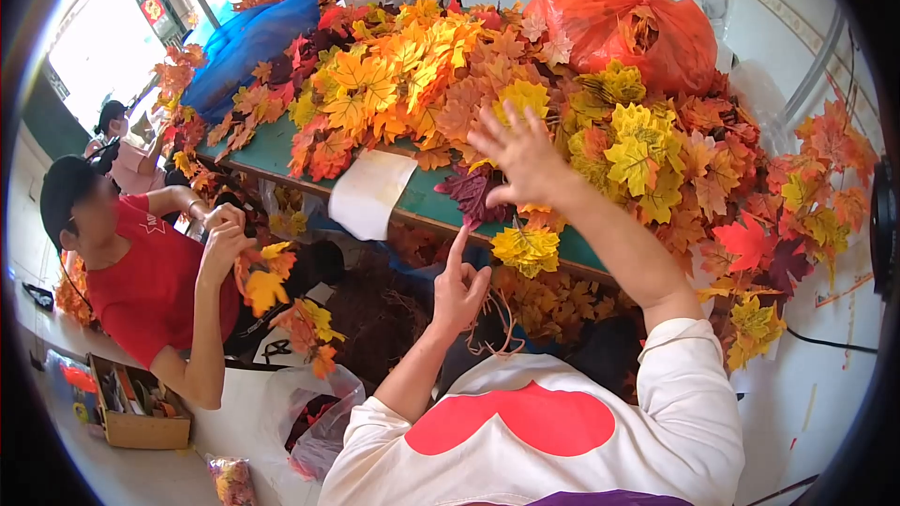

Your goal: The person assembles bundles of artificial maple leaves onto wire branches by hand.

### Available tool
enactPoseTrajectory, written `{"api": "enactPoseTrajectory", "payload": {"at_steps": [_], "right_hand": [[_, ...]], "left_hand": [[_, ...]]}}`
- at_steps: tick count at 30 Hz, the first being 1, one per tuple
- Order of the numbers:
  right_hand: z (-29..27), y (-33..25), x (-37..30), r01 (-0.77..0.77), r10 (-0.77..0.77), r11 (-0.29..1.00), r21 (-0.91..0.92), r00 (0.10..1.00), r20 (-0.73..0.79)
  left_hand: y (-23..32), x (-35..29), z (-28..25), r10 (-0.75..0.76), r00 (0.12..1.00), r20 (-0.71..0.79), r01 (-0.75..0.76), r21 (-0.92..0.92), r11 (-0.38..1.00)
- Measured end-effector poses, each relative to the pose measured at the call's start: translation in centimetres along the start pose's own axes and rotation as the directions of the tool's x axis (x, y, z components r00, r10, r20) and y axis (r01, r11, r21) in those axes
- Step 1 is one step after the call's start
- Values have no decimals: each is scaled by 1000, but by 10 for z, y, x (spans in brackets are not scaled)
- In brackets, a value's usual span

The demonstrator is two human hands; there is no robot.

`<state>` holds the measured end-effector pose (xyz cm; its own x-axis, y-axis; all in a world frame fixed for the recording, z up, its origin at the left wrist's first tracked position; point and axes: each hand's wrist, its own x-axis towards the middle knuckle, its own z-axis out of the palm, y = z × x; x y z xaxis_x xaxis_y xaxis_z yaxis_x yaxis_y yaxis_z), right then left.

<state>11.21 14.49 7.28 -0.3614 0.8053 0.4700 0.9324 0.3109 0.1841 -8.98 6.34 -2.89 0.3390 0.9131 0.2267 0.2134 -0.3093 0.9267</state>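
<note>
My left hand (455, 292) is in front of the table edge, index finger stretched up to the tip of a dark purple leaf (472, 195). Its other fingers are curled, and a loop of thin brown vine (506, 333) comes out beside them; the grip itself is partly hidden. Over the leaf pile, my right hand (525, 161) is spread open with nothing in it. Below its wrist, a bunch of yellow artificial leaves (527, 250) lies at the table edge. Yellow-green leaves (642, 159) are stacked to the right of that hand.
Orange and yellow leaves (394, 75) cover much of the green table (281, 145). A white sheet (373, 192) hangs over its edge. Behind are a red plastic bag (628, 33) and a blue bag (248, 52). A person in red (155, 267) handles leaves at left; others are farther back.
</note>
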Motion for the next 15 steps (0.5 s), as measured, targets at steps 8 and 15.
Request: {"api": "enactPoseTrajectory", "payload": {"at_steps": [8, 15], "right_hand": [[31, 44, 4, -215, 186, 975, 64, 932, 310], [50, 84, -18, -346, 323, 919, 188, 936, 144]], "left_hand": [[-18, -1, -7, -46, 999, -18, 46, 21, 999], [-18, 2, -2, -73, 997, -3, 73, -5, 997]]}}
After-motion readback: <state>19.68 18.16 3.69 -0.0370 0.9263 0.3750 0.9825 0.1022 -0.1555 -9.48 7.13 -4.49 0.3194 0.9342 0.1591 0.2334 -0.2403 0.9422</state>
